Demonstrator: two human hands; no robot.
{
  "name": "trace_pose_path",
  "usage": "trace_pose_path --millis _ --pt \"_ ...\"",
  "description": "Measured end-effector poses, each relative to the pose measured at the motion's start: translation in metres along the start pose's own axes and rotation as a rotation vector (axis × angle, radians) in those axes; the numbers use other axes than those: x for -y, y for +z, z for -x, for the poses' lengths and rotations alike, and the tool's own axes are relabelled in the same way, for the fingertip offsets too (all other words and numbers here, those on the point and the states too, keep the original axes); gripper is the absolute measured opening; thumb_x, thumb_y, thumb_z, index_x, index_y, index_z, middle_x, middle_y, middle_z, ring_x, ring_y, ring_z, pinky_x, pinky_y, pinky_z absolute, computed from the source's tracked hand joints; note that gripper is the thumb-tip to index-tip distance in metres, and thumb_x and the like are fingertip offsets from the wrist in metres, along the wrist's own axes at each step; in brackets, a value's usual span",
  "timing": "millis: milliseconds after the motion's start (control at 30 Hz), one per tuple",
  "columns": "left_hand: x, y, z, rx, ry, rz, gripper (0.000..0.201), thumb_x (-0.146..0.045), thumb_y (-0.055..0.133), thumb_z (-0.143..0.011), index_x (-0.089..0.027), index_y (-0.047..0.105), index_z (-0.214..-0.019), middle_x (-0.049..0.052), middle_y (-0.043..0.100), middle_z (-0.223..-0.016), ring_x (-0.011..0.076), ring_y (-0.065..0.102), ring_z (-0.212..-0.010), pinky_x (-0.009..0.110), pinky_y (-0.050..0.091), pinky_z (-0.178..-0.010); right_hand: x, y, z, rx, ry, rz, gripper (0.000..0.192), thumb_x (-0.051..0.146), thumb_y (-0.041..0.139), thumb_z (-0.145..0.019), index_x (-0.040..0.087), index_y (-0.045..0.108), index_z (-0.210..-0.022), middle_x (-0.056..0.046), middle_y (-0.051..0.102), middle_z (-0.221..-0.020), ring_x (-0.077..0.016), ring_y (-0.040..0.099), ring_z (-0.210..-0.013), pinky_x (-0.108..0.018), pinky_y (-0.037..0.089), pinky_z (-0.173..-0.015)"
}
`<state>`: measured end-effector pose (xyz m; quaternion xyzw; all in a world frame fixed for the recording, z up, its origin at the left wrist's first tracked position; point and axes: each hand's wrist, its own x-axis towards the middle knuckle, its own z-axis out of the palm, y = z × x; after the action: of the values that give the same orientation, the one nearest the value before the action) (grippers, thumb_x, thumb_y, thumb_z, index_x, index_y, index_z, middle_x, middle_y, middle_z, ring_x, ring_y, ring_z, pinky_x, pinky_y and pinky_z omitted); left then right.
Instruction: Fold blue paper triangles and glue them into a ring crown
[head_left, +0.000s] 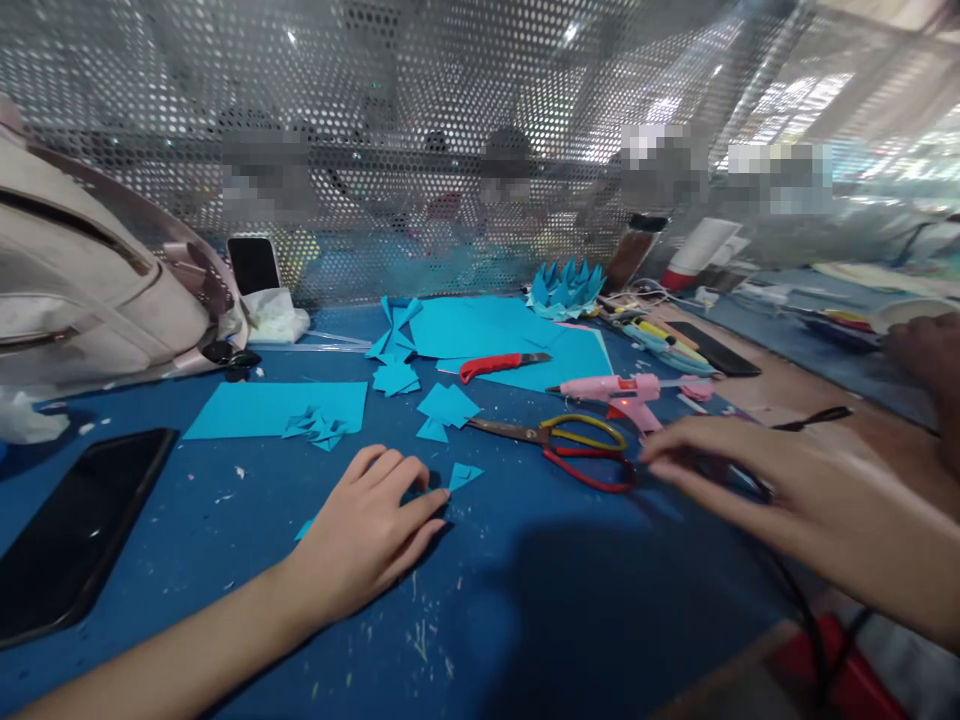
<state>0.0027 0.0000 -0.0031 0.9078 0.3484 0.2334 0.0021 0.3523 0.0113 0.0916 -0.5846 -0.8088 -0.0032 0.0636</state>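
My left hand (379,515) lies on the blue table with loosely bent, parted fingers, holding nothing. Its index fingertip touches or nearly touches a small folded blue paper triangle (465,476). My right hand (757,480), slightly blurred, hovers at the right with its fingers stretched toward the handle of a pink glue gun (615,389); I see nothing held in it. Just left of those fingers are scissors (551,434) with one yellow and one red handle loop. Several cut blue paper squares (448,404) are piled beyond my left hand.
A red-handled cutter (499,366) rests on blue paper sheets (472,325). Behind them stands a spiky blue paper piece (566,288). A phone (82,535) and a bag (97,260) are at the left. Black cables (799,590) hang below my right hand. Another person's hand (926,350) is at far right.
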Motion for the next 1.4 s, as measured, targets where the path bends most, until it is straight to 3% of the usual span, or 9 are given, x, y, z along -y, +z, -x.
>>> trace_pose_path --millis 33,100,200,333,467,800,1067,1400 --pt "0.000 0.000 0.000 -0.007 0.004 0.003 0.027 -0.024 0.045 -0.100 -0.016 0.067 -0.115 0.009 0.060 -0.096 0.0240 0.050 -0.087 0.044 0.035 -0.085 0.013 0.003 -0.006 0.136 -0.102 -0.112 0.041 0.057 0.041 -0.090 0.028 0.070 -0.096 -0.005 0.073 -0.103 -0.0243 0.068 -0.090 -0.034 0.052 -0.078" --pt "-0.001 0.000 0.001 -0.023 0.008 0.003 0.027 -0.023 0.045 -0.100 -0.017 0.066 -0.115 0.009 0.061 -0.097 0.0236 0.051 -0.087 0.044 0.035 -0.086 0.036 0.013 -0.026 0.239 -0.255 -0.216 0.032 0.049 0.048 -0.092 0.026 0.068 -0.101 -0.005 0.072 -0.105 -0.0238 0.066 -0.093 -0.034 0.050 -0.081" --pt "-0.002 -0.002 0.004 -0.051 0.008 -0.017 0.026 -0.022 0.045 -0.100 -0.019 0.066 -0.114 0.007 0.063 -0.098 0.0226 0.052 -0.088 0.044 0.035 -0.088 0.059 0.033 -0.062 0.240 -0.379 -0.340 0.023 0.037 0.056 -0.091 0.023 0.067 -0.104 -0.005 0.070 -0.109 -0.0227 0.063 -0.099 -0.033 0.046 -0.085" --pt "-0.001 -0.006 0.008 -0.116 -0.019 -0.071 0.021 -0.022 0.047 -0.100 -0.020 0.065 -0.112 0.006 0.067 -0.099 0.0222 0.054 -0.089 0.042 0.035 -0.087 0.080 0.053 -0.101 0.433 -0.451 -0.558 0.017 0.029 0.065 -0.084 0.018 0.069 -0.097 -0.004 0.071 -0.094 -0.0184 0.065 -0.084 -0.026 0.047 -0.072" --pt "0.004 -0.010 0.010 -0.126 -0.077 -0.084 0.018 -0.022 0.049 -0.099 -0.020 0.062 -0.110 0.005 0.067 -0.102 0.0226 0.057 -0.094 0.041 0.034 -0.089 0.090 0.067 -0.119 0.545 -0.471 -0.627 0.016 0.023 0.071 -0.079 0.014 0.068 -0.093 -0.003 0.071 -0.082 -0.0165 0.066 -0.078 -0.024 0.048 -0.069" --pt "0.010 -0.007 0.011 -0.077 -0.133 -0.057 0.013 -0.022 0.050 -0.099 -0.021 0.063 -0.101 0.003 0.067 -0.098 0.0224 0.056 -0.091 0.040 0.034 -0.086 0.092 0.081 -0.121 0.573 -0.452 -0.601 0.017 0.016 0.074 -0.073 0.015 0.068 -0.088 0.001 0.068 -0.071 -0.0137 0.065 -0.069 -0.020 0.043 -0.059" --pt "0.011 -0.007 0.007 0.006 -0.254 0.114 0.008 -0.031 0.062 -0.094 -0.023 0.066 -0.094 0.002 0.065 -0.099 0.0220 0.056 -0.092 0.038 0.036 -0.083 0.090 0.082 -0.117 0.543 -0.446 -0.610 0.015 0.017 0.077 -0.071 0.016 0.064 -0.078 0.002 0.064 -0.071 -0.0127 0.061 -0.069 -0.021 0.044 -0.061" --pt "0.006 -0.003 0.002 0.014 -0.317 0.182 0.002 -0.022 0.068 -0.088 -0.023 0.066 -0.088 0.000 0.065 -0.097 0.0219 0.057 -0.091 0.038 0.035 -0.082 0.090 0.079 -0.104 0.519 -0.391 -0.655 0.015 0.014 0.073 -0.075 0.016 0.066 -0.089 0.002 0.066 -0.072 -0.0124 0.063 -0.068 -0.021 0.045 -0.060"
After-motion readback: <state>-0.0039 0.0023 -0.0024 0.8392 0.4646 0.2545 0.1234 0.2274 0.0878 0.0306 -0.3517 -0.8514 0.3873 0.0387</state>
